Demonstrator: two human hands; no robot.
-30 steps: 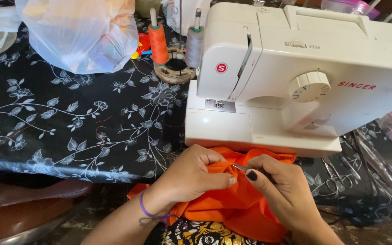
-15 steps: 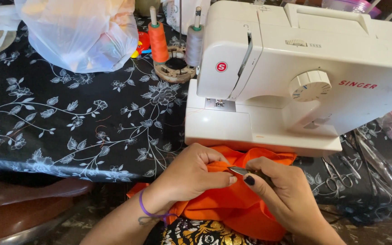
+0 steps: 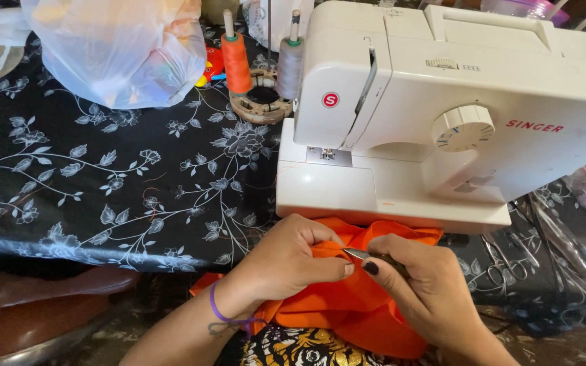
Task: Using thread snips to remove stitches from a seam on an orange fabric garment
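Head camera looks down on the edge of a table covered in a black cloth with white flowers (image 3: 89,183). Both hands work just in front of a white sewing machine (image 3: 435,115), and the orange fabric (image 3: 347,305) is bunched between them, spilling off the table edge toward the lap. The left hand (image 3: 286,261) is curled, thumb and fingers pinching a fold of the fabric and holding it taut. The right hand (image 3: 418,285) pinches a small metal tool (image 3: 359,255), thin and pointed, its tip set right against the fold where the left thumb presses; whether it is a seam ripper or a small pair of snips I cannot tell.

As a judgement, the work is in its middle: the fabric sits clear of the machine's needle area (image 3: 327,154), so it is being picked at by hand, not sewn. How much of the seam is finished is hidden in the folds.

Behind stand an orange thread spool (image 3: 237,61), a grey spool (image 3: 289,66) and a plastic bag (image 3: 113,47).
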